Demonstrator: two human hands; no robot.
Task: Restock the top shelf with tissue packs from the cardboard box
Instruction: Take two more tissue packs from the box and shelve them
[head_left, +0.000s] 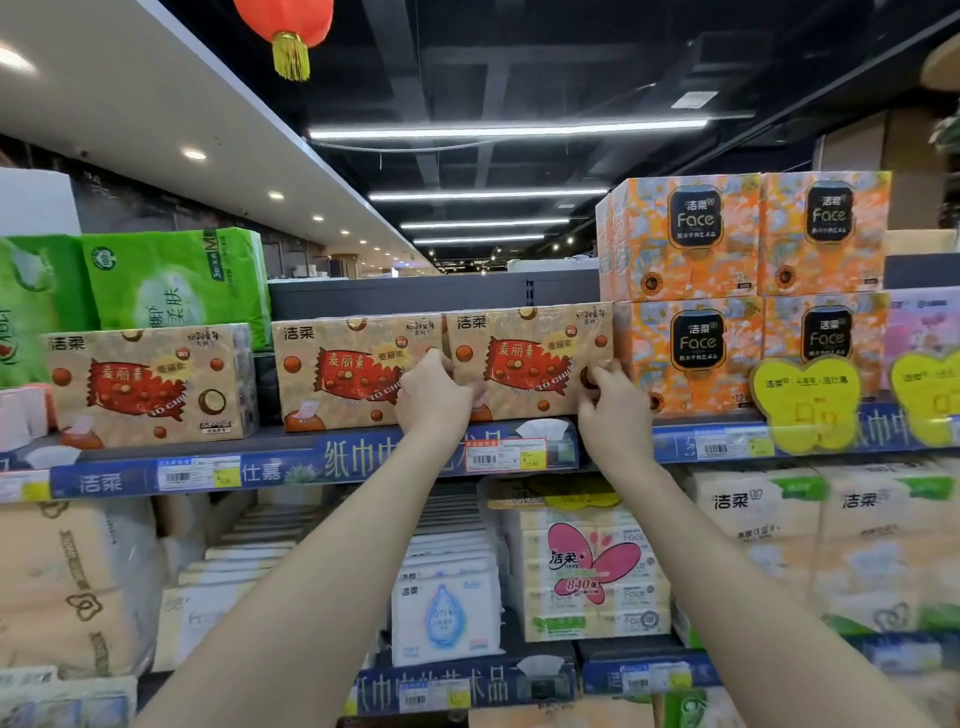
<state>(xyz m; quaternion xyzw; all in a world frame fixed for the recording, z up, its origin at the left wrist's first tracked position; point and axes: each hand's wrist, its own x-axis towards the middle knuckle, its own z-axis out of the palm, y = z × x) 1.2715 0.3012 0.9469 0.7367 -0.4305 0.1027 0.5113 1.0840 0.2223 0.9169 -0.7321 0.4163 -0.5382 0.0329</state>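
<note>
A tan tissue pack with a red candy picture stands on the top shelf, pressed against the orange packs on its right. My left hand grips its lower left edge, with fingers in the seam to the neighbouring tan pack. My right hand grips its lower right corner. A third tan pack stands further left, with a gap between it and the middle one. The cardboard box is out of view.
Stacked orange "Face" packs fill the shelf to the right, with yellow price signs in front. Green packs stand behind at the left. Lower shelves hold more tissue packs. A red lantern hangs overhead.
</note>
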